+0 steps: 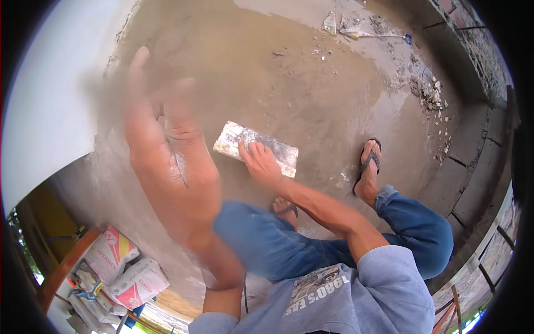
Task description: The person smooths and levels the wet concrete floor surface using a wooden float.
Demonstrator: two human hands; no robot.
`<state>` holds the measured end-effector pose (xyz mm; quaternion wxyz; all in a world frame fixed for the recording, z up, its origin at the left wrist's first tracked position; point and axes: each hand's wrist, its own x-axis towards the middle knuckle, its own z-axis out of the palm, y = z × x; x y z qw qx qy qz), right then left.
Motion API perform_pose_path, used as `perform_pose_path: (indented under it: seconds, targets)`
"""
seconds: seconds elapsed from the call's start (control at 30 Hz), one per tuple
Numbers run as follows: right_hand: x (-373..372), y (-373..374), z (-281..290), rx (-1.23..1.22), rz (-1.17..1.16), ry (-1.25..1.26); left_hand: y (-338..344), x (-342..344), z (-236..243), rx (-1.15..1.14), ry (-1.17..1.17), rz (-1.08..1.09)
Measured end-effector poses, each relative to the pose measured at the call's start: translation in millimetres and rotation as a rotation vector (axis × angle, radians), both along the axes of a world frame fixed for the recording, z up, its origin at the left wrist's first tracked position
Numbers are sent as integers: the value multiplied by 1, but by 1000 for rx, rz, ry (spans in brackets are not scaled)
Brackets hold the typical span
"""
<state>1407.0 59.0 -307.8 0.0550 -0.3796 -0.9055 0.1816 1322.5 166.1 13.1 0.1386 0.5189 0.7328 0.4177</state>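
Observation:
My left hand (175, 158) is raised close to the camera, its fingers stretched upward and apart. Its fingertips are partly blurred, and I can make out nothing held in it. Lower down, my right hand (261, 161) grips a rectangular plastering float (283, 151) with bent fingers over its upper side. Whitish and grey mortar crusts the float, which lies at a slant on the wet, smoothed grey-brown floor (245, 61); any handle is hidden under the hand.
A white wall or column (55, 83) stands at the left. Printed sacks (136, 284) are stacked at lower left. Rubble (431, 94) and plastic scraps (356, 33) lie at upper right, near a low block wall (470, 133). My sandalled foot (368, 167) stands on the floor.

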Motion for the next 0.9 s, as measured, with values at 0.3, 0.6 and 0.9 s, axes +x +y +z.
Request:
perform_pose_path:
  seconds: [0.3,0.6,0.9]
  targets:
    - [33,84,-52,173,-115,-110,0,6,9,-140,185,23]
    - [179,303,-27,259,-760,-118,-19,-13,17,-57,297,41]
    - [-70,144,-35,46,-245,-119,8,20,1,-210,202,118]
